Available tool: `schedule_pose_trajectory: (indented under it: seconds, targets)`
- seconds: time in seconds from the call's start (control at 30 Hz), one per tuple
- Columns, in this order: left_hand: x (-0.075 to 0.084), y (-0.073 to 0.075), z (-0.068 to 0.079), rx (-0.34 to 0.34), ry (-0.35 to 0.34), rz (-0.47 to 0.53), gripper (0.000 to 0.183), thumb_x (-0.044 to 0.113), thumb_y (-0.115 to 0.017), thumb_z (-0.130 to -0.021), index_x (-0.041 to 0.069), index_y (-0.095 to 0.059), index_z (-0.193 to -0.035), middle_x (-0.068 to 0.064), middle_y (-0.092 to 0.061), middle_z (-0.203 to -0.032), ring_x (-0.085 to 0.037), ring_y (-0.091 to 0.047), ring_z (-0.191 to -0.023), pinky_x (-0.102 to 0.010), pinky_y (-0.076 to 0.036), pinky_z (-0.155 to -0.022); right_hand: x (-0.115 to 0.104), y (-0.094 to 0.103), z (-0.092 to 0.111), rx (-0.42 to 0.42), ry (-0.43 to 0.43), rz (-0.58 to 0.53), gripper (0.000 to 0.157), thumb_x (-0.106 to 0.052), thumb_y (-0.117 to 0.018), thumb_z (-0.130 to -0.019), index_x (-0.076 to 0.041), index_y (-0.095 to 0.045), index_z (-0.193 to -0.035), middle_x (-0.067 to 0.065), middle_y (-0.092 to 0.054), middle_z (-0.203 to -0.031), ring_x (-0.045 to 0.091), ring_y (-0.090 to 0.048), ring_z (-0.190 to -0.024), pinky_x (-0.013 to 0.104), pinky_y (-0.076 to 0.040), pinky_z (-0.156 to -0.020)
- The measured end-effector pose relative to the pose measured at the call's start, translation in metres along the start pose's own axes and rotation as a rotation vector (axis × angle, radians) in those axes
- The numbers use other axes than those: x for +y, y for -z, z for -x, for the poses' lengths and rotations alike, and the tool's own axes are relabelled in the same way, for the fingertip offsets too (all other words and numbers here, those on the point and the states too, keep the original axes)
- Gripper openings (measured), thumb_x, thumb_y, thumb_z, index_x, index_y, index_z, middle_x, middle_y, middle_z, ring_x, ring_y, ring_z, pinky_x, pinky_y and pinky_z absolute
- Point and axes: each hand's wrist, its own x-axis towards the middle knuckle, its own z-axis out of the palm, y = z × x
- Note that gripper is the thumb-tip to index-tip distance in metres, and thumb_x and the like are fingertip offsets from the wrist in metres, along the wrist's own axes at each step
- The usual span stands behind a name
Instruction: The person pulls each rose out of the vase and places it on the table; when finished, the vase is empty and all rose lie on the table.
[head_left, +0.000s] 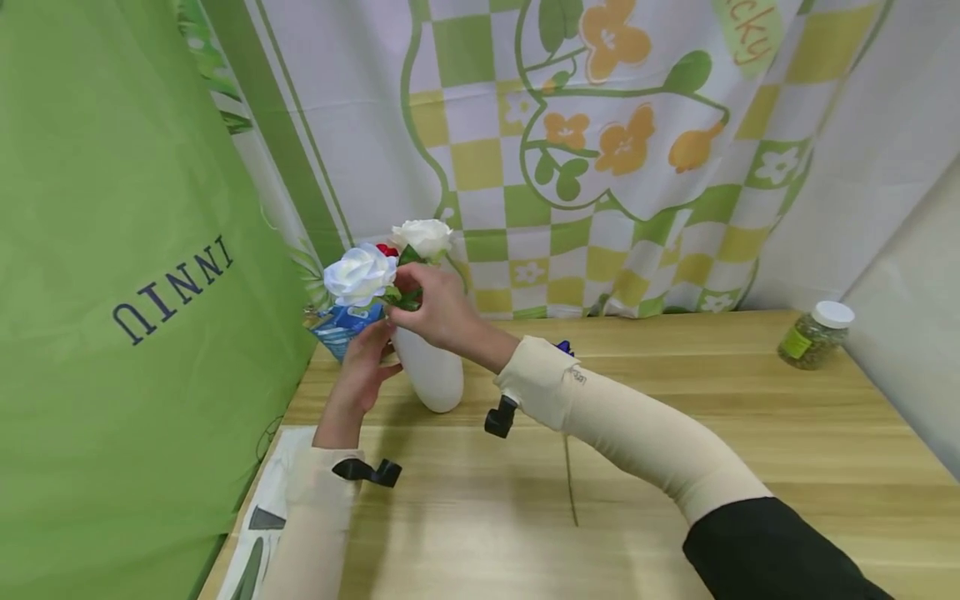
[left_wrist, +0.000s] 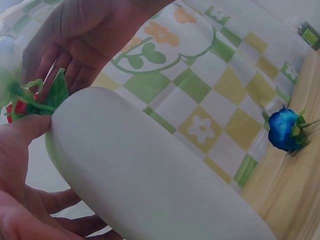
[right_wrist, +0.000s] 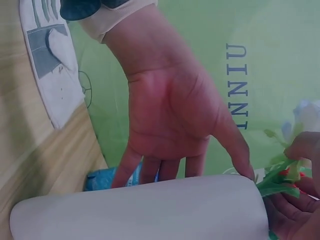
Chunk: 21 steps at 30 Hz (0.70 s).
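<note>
A smooth white vase (head_left: 435, 379) leans on the wooden table, its mouth full of artificial flowers. My left hand (head_left: 358, 371) holds it from the left, thumb at the rim and fingers passing behind its side in the right wrist view. Over the mouth, my right hand (head_left: 442, 308) pinches the green stem below a pale blue-white rose (head_left: 360, 275). Next to that bloom are a white rose (head_left: 425, 237) and a small red flower (head_left: 387, 249), partly hidden. Green leaves (left_wrist: 59, 90) stick out at the rim between both hands.
A blue rose (left_wrist: 284, 129) with a long thin stem (head_left: 570, 479) lies on the table right of the vase. Behind the left hand stands a blue packet (head_left: 337, 332). A white-lidded jar (head_left: 816, 335) is at the far right; a printed cloth (head_left: 273, 487) lies along the left edge.
</note>
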Motion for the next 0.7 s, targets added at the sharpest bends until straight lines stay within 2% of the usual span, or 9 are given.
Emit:
schedule_pose_trajectory:
  seconds: [0.23, 0.47, 0.57, 0.7]
  targets:
    - [0.002, -0.002, 0.004, 0.005, 0.007, 0.017, 0.052, 0.031, -0.046, -0.105, 0.004, -0.041, -0.149, 0.003, -0.056, -0.118, -0.019, -0.053, -0.113, -0.052, -0.043, -0.104, -0.001, -0.008, -0.001, 0.018, -0.009, 0.031, 0.039, -0.016, -0.076, -0.088, -0.004, -0.061, -0.122, 0.009, -0.072, -0.110, 0.022, -0.068, -0.103, 0.031, -0.057, -0.091]
    - [0.001, 0.000, 0.004, 0.011, -0.007, 0.044, 0.042, 0.030, -0.047, -0.106, 0.011, -0.048, -0.143, 0.009, -0.056, -0.114, -0.019, -0.052, -0.113, -0.053, -0.042, -0.104, -0.004, -0.012, -0.004, 0.003, -0.009, 0.074, 0.022, -0.020, -0.074, -0.089, -0.006, -0.062, -0.100, 0.007, -0.069, -0.093, 0.017, -0.061, -0.084, 0.026, -0.050, -0.075]
    - [0.001, 0.000, 0.004, 0.013, -0.008, 0.048, 0.041, 0.030, -0.047, -0.105, 0.011, -0.049, -0.141, 0.009, -0.058, -0.112, -0.018, -0.053, -0.111, -0.051, -0.043, -0.102, -0.004, -0.012, -0.005, 0.001, -0.005, 0.072, 0.017, -0.017, -0.073, -0.089, -0.005, -0.066, -0.100, 0.008, -0.071, -0.091, 0.017, -0.061, -0.081, 0.023, -0.048, -0.071]
    - [0.001, -0.001, 0.003, 0.019, -0.002, 0.054, 0.044, 0.030, -0.048, -0.105, 0.008, -0.048, -0.143, 0.008, -0.059, -0.110, -0.016, -0.054, -0.111, -0.050, -0.043, -0.102, -0.003, -0.010, -0.006, 0.001, 0.013, 0.085, 0.018, -0.013, -0.071, -0.089, -0.005, -0.070, -0.106, 0.009, -0.075, -0.095, 0.018, -0.066, -0.083, 0.023, -0.051, -0.071]
